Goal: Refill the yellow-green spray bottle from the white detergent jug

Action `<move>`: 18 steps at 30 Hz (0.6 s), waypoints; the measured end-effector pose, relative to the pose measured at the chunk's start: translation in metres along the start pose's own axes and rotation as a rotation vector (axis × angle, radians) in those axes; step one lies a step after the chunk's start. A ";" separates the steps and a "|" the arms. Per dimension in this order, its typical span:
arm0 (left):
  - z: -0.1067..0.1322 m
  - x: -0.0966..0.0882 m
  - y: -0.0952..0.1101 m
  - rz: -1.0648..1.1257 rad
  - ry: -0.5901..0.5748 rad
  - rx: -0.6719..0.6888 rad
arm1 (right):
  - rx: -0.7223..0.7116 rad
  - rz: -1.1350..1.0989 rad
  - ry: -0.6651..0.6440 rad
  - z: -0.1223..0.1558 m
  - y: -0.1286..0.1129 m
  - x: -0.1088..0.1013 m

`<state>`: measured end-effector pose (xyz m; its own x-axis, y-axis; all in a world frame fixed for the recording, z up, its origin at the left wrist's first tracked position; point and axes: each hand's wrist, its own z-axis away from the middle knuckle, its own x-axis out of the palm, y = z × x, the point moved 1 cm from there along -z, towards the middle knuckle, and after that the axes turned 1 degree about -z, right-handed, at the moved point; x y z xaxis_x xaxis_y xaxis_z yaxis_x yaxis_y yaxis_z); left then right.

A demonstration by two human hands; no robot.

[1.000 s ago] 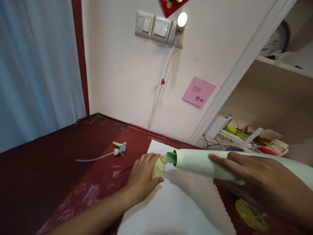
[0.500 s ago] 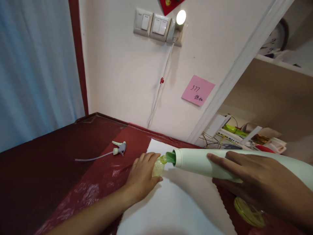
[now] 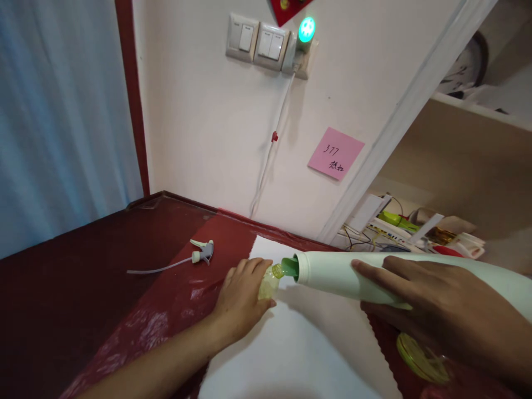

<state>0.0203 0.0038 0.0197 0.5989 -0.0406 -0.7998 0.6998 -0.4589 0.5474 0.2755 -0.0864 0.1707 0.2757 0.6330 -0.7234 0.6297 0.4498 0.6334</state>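
Observation:
My left hand (image 3: 245, 293) is wrapped round a small clear yellowish bottle (image 3: 269, 284), whose open neck faces up and to the right. In my right hand (image 3: 436, 305) is a large pale green bottle (image 3: 332, 271), tipped nearly level. Its green pouring spout (image 3: 290, 267) meets the mouth of the small bottle; whether liquid is flowing I cannot tell. Below both lies a white sheet (image 3: 307, 349) with zigzag edges. A grey and pale green spray trigger (image 3: 203, 252) with a long clear tube rests on the table to the left of my left hand.
A yellow-green round transparent object (image 3: 421, 357) lies under my right forearm. Dark table wood (image 3: 62, 305) and red plastic film (image 3: 145, 327) spread to the left. At the back stands a wall with switches (image 3: 270, 44) and a cord; cluttered shelves (image 3: 415, 221) are on the right.
Both hands and both bottles keep practically the same position. The small plugged-in light on the wall has turned from white to blue-green.

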 end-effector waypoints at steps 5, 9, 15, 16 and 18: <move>0.000 -0.001 0.000 -0.009 -0.001 -0.002 | 0.006 -0.009 0.015 0.000 0.000 0.000; 0.000 -0.001 0.001 -0.011 -0.009 -0.002 | -0.003 0.013 0.010 0.000 0.000 0.002; -0.001 -0.001 0.001 -0.015 -0.011 -0.006 | -0.010 0.015 0.007 0.002 0.000 0.002; -0.001 -0.001 0.001 -0.016 -0.014 -0.006 | -0.012 0.014 -0.001 0.002 0.000 0.002; -0.001 -0.001 0.002 -0.017 -0.020 -0.005 | -0.009 0.004 -0.012 0.001 0.000 0.001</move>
<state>0.0210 0.0040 0.0219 0.5789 -0.0509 -0.8138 0.7119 -0.4550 0.5349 0.2769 -0.0865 0.1691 0.2868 0.6273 -0.7241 0.6218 0.4531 0.6388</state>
